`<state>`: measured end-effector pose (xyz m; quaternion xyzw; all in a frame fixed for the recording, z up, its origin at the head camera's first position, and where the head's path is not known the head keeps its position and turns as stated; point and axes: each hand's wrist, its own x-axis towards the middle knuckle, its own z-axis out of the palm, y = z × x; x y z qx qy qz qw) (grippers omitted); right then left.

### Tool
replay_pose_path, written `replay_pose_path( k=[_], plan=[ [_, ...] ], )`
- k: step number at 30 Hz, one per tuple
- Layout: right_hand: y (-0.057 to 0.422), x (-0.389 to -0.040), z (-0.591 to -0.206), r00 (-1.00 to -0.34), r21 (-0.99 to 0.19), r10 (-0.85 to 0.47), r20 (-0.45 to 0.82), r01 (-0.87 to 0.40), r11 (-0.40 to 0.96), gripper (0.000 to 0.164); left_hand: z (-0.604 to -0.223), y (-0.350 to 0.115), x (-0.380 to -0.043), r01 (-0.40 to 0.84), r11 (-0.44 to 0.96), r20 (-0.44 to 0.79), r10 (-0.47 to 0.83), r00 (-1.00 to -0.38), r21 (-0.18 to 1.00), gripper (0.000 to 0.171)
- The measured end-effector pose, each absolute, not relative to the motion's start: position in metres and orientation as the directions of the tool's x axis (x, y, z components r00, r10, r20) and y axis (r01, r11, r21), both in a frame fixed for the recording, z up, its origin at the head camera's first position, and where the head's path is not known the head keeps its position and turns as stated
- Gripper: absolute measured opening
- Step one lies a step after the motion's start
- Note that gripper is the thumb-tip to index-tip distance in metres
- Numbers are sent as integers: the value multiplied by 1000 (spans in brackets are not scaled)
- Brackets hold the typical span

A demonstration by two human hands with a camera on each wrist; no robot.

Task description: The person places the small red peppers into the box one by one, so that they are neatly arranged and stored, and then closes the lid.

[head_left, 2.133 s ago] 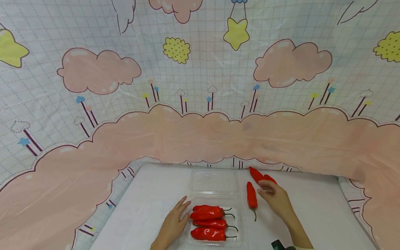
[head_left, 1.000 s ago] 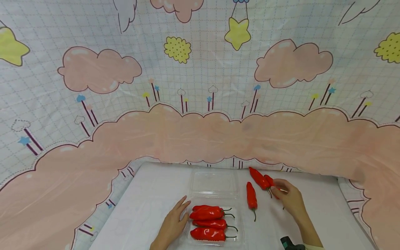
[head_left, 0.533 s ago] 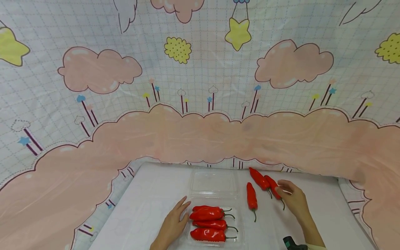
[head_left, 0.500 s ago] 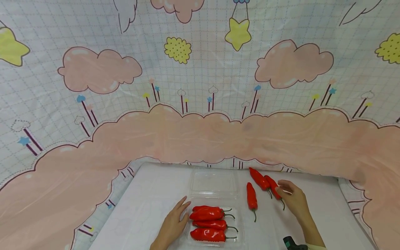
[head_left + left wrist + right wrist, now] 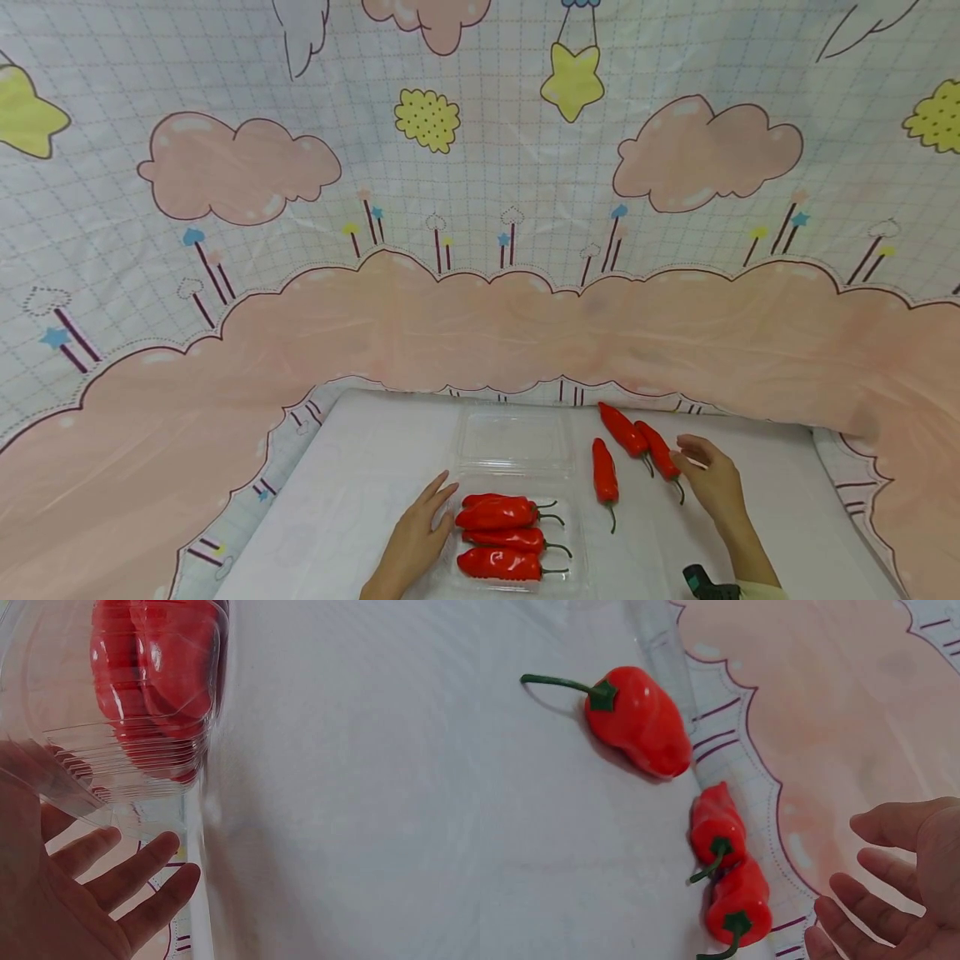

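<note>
Several red peppers (image 5: pixel 498 563) with green stems lie side by side in a clear plastic clamshell box (image 5: pixel 517 586), its lid (image 5: pixel 514 437) laid back on the table. My left hand (image 5: pixel 414 533) is at the box's left side, fingers spread; the left wrist view shows them beside the clear wall, and I cannot tell whether they touch it. To the right of the box lie three loose peppers: one alone (image 5: pixel 604 472), a far one (image 5: pixel 622 429) and one beside it (image 5: pixel 657 450). Just right of that last pepper is my right hand (image 5: pixel 712 482), holding nothing, its fingers relaxed.
A white-covered table (image 5: pixel 337 467) bears everything. Behind it and at both sides hangs a cloth (image 5: pixel 480 325) printed with clouds and stars. A dark device (image 5: pixel 708 583) sits at my right wrist.
My right hand has moved right, from over the far peppers to beside the rightmost one, and has let go of it. The left hand and the boxed peppers have stayed put.
</note>
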<state>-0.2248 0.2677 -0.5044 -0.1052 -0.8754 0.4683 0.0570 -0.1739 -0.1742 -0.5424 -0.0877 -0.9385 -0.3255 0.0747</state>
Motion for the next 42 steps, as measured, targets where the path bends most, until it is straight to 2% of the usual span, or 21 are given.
replay_pose_path(
  k=[15, 31, 42],
  plan=[
    [276, -234, -533, -971, -825, 218, -97, 201, 529, 63, -544, -174, -173, 208, 772, 186, 117, -975, 601, 42],
    [276, -246, -546, -979, -793, 193, -62, 166, 586, 70, -542, -173, -173, 204, 775, 183, 115, -976, 599, 42],
    [277, -249, -550, -979, -777, 197, -57, 167, 607, 65, -543, -174, -174, 212, 772, 195, 116, -974, 599, 42]
  ],
)
